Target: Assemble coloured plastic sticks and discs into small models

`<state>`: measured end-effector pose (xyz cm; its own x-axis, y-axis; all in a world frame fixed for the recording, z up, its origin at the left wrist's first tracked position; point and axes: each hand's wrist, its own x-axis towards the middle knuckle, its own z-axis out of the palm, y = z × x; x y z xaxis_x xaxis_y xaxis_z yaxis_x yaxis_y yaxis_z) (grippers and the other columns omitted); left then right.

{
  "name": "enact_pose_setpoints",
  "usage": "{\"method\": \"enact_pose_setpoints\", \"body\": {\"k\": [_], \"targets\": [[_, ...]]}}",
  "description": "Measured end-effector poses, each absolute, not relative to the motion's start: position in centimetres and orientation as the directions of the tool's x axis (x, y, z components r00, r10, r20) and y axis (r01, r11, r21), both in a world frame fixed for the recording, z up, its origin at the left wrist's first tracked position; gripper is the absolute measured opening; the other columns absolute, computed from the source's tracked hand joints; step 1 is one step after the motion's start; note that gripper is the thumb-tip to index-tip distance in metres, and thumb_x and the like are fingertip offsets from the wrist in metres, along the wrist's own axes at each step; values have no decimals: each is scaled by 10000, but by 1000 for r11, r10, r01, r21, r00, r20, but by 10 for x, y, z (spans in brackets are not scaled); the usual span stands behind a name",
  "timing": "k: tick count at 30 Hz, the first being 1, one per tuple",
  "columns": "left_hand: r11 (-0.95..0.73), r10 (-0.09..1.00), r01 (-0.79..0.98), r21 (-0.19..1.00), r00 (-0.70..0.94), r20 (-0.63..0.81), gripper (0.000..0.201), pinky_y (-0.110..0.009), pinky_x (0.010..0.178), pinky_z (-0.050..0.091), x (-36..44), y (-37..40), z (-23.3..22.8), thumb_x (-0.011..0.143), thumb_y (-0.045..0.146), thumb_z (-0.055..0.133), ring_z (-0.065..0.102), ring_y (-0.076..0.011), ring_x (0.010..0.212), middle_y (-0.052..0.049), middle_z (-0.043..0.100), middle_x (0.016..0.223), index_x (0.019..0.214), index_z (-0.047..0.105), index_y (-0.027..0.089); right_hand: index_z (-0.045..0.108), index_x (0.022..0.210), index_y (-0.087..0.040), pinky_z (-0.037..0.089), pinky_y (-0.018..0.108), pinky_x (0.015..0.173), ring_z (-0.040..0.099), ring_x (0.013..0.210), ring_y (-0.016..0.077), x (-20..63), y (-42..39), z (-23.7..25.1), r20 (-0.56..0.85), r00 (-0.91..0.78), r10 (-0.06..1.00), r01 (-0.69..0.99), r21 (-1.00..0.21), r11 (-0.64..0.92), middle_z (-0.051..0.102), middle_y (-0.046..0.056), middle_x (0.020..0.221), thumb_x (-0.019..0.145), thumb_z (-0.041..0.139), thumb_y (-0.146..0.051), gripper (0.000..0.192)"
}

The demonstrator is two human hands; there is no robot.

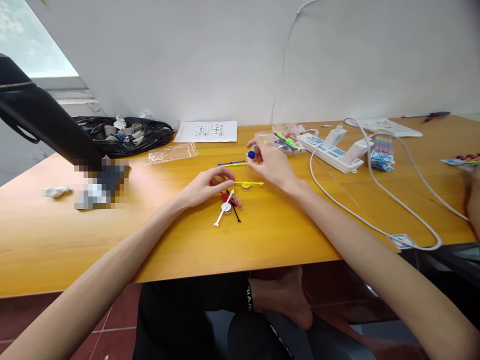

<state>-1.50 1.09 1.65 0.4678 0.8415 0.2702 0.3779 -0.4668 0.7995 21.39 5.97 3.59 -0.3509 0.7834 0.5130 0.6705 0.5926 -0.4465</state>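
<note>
My right hand [270,165] pinches a small blue round piece [251,155] just above the wooden table [112,235]. A thin blue stick [230,163] lies on the table just left of that piece. My left hand [207,185] rests on the table, fingers curled, next to a yellow stick with a round hub [248,184]. In front of it lie a white stick with a hub [224,208], a red piece [227,198] and a thin black stick [236,214].
A clear bag of coloured parts [287,140] and a white power strip [332,150] with cables lie at the right rear. An empty plastic bag [171,153], a paper sheet [207,131] and a black bag [123,131] sit behind. Another person's hand [473,195] is at the right edge.
</note>
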Motion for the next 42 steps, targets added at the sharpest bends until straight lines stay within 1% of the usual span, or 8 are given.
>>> {"method": "enact_pose_setpoints", "body": {"k": [3, 7, 12, 17, 29, 34, 38, 42], "targets": [[-526, 802, 433, 732, 538, 258, 225, -239, 630, 431, -16, 9, 17, 894, 388, 628, 628, -140, 735, -43, 715, 947, 1027, 688, 217, 616, 1079, -187, 469, 363, 781, 643, 831, 267, 230, 71, 27, 435, -287, 853, 872, -251, 421, 705, 104, 915, 882, 567, -268, 219], [-546, 783, 417, 727, 563, 266, 219, -240, 627, 440, -16, 10, 18, 896, 370, 621, 638, -151, 751, -42, 723, 921, 1035, 701, 221, 638, 993, -168, 475, 373, 741, 652, 841, 299, 236, 78, 16, 351, -253, 902, 946, -106, 307, 702, 148, 933, 872, 584, -308, 193], [-492, 796, 379, 784, 561, 228, 213, -228, 577, 440, -15, 9, 19, 910, 364, 601, 634, -137, 662, -30, 719, 827, 1022, 694, 208, 637, 1013, -174, 476, 384, 747, 637, 901, 314, 232, 75, 15, 351, -250, 903, 948, -101, 302, 702, 151, 943, 885, 562, -295, 191], [-479, 799, 362, 800, 557, 227, 195, -230, 575, 450, -15, 9, 18, 907, 352, 603, 644, -140, 649, -27, 717, 806, 1005, 693, 210, 630, 1032, -169, 451, 430, 874, 581, 1026, 326, 232, 76, 12, 364, -338, 868, 919, -74, 388, 709, 148, 1033, 906, 513, -245, 188], [-494, 838, 370, 787, 442, 318, 217, -266, 714, 464, -16, 15, 16, 888, 379, 630, 656, -172, 841, -45, 725, 949, 989, 705, 203, 627, 1074, -126, 407, 479, 967, 509, 1135, 356, 231, 75, 6, 413, -327, 850, 924, -49, 380, 671, 189, 1108, 917, 492, -249, 241], [-472, 869, 301, 829, 317, 379, 224, -264, 734, 461, -16, 17, 18, 863, 383, 671, 655, -178, 904, -57, 716, 959, 969, 703, 189, 634, 1112, -155, 311, 534, 1048, 442, 1232, 371, 230, 69, 26, 552, -297, 779, 873, -174, 456, 611, 179, 1220, 975, 424, -310, 295], [-454, 887, 206, 867, 194, 419, 244, -258, 725, 477, -17, 19, 18, 831, 375, 715, 654, -162, 858, -52, 706, 910, 977, 694, 181, 633, 1087, -222, 391, 401, 984, 540, 1098, 265, 219, 54, 44, 622, -402, 672, 582, -393, 712, 641, 93, 1104, 1035, 320, -363, 347], [-441, 895, 161, 883, 155, 419, 264, -269, 757, 491, -18, 21, 18, 824, 370, 731, 657, -160, 841, -49, 703, 881, 992, 678, 173, 633, 1019, -234, 425, 339, 896, 571, 977, 222, 198, 36, 39, 567, -602, 563, 391, -405, 826, 637, 64, 999, 1029, 385, -372, 283]]}}
